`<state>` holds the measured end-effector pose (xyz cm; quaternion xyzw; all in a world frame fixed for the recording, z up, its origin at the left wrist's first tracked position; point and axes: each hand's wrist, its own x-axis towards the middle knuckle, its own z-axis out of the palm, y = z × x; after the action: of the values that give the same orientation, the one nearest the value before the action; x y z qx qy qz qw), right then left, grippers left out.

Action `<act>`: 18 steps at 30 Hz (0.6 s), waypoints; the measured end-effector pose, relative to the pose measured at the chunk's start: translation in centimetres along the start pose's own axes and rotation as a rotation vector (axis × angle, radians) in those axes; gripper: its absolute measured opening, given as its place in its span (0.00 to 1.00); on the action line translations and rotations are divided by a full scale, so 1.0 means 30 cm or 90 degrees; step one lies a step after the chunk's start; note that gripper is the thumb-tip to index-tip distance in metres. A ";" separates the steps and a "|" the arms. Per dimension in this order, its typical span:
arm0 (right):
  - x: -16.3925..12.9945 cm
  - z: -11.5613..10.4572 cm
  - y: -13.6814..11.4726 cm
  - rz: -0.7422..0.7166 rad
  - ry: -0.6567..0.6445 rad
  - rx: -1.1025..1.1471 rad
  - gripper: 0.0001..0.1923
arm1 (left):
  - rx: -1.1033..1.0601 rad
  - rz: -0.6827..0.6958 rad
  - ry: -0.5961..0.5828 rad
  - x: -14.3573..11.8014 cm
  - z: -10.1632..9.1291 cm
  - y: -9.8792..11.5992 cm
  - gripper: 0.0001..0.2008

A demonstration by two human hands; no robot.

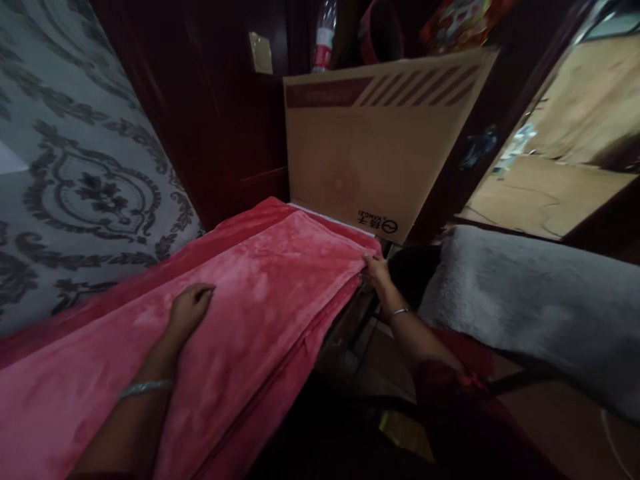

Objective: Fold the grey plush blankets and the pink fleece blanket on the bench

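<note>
A pink plush blanket (250, 313) lies folded in long layers across the surface before me, running from the lower left toward the cardboard box. At its far right corner, my right hand (376, 268) pinches the blanket's edge between thumb and fingers. My left hand (191, 307) is over the middle of the blanket with its fingers curled together; the cloth around it shows no pulled folds, and I see nothing in its grip. Along the right side the stacked layers hang slightly apart.
A large cardboard box (370, 147) stands behind the blanket, with a bottle (325, 40) behind its top edge. Grey plush fabric (530, 313) lies at the right. Patterned wall covering (90, 173) borders the left, and a doorway opens at the upper right.
</note>
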<state>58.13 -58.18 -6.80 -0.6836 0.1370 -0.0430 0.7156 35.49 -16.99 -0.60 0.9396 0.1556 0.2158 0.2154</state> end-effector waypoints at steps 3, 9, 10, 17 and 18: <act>0.029 -0.005 0.019 0.008 -0.008 -0.005 0.15 | 0.032 0.092 -0.015 -0.068 0.001 0.168 0.16; 0.053 -0.009 0.049 0.007 0.001 -0.019 0.10 | 0.100 0.298 -0.232 -0.268 0.101 0.494 0.11; 0.055 -0.008 0.051 0.004 0.005 -0.021 0.09 | 0.122 0.305 -0.252 -0.288 0.123 0.515 0.10; 0.086 -0.001 0.064 -0.064 0.011 -0.051 0.07 | 0.138 0.242 -0.289 -0.318 0.177 0.515 0.06; 0.092 -0.001 0.067 -0.087 0.009 -0.058 0.09 | 0.119 0.233 -0.291 -0.319 0.171 0.518 0.08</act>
<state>60.50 -58.76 -9.17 -0.7229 0.0967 -0.0901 0.6782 32.80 -35.75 -0.69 0.9920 -0.0493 0.0190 0.1149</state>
